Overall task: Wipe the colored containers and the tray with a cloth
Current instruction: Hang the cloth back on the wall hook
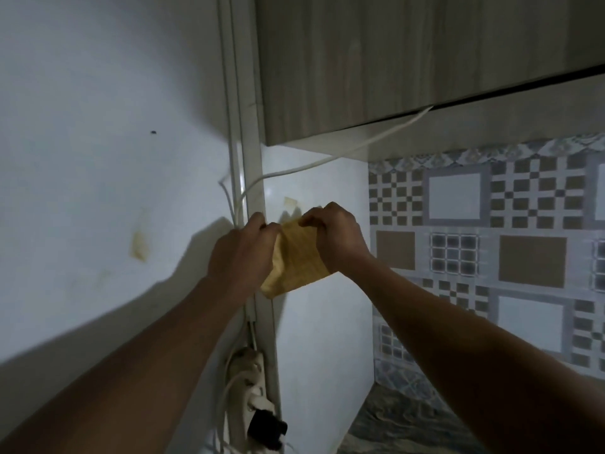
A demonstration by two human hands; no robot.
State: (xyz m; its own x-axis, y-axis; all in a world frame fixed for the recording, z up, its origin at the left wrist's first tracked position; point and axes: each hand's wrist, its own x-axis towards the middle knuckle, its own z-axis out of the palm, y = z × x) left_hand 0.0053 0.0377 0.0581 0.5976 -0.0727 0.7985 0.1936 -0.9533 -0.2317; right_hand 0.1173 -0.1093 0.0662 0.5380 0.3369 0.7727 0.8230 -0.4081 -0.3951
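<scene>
Two bare forearms stretch in from the lower corners of the view and meet at a yellow cloth (299, 262), which is held up in the air before a white wall (98, 158) and rests on no surface. Well below the cloth, nearest the camera, a white power strip (250, 385) sits upright against the wall with a black plug (266, 427) at its lower end. Below and to the right of the cloth a corner of a dark, marbled worktop (409, 427) shows.

The left grip (240, 253) is clenched on the cloth's upper left edge, its fingers curled over the fabric. The right grip (337, 237) grasps the upper right edge, fingers bent round it. The cloth hangs between the two wrists, somewhat bunched, its lower edge free.

Just behind the cloth's left side a white vertical trunking (252, 178) runs up the wall. A small scrap of tape (289, 203) is stuck just above the cloth. To the left of the cloth a yellowish stain (139, 245) marks the wall. To the right of the cloth lies a backsplash of patterned tiles (491, 240) in grey, brown and white. Above the cloth a white cable (327, 158) slopes up and to the right to the underside of a wood-grain cabinet (393, 60).
</scene>
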